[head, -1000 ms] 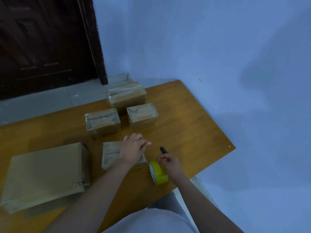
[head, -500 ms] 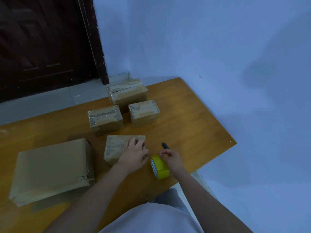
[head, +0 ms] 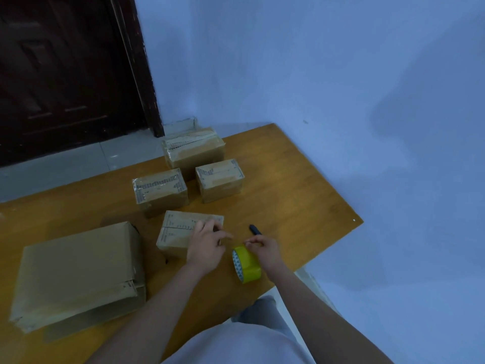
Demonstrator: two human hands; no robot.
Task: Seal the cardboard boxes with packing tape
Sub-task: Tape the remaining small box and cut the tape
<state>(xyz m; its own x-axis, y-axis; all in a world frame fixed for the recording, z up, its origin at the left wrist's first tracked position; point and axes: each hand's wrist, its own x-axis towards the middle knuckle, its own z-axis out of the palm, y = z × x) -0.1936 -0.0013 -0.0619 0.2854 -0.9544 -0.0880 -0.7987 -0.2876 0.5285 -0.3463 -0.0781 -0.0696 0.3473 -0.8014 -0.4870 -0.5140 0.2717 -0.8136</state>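
Blue-grey walls are closing in the right and far sides of the scene, and a dark door is standing at the far left behind the wooden counter.

Nearest the person, the right hand is hovering just above the yellow tape roll, which is standing on its edge close to the near rim of the counter. Its fingertips are pinching together at the top of the roll, apparently picking at the loose tape end; whether this grip is actually holding tape cannot be told. The roll could tip or roll toward the near edge if the pull comes sideways, since nothing is bracing it.

Just left of it, the left hand is resting on the small flat box, fingers curled over its right end and steadying it. That hand is covering part of the seam, so a strip laid now might wrinkle or land off the seam, or stick to the fingers.

At the near left, a large box is lying with a flap sagging at its near side, looking unsealed; it might need pressing shut before taping.

Slightly farther, a dark pen-like tool is lying just beyond the right hand, where a sweeping wrist could knock it.

Farther still, three boxes are sitting in a cluster: the left box, the right box and the far box, all already showing glossy tape.
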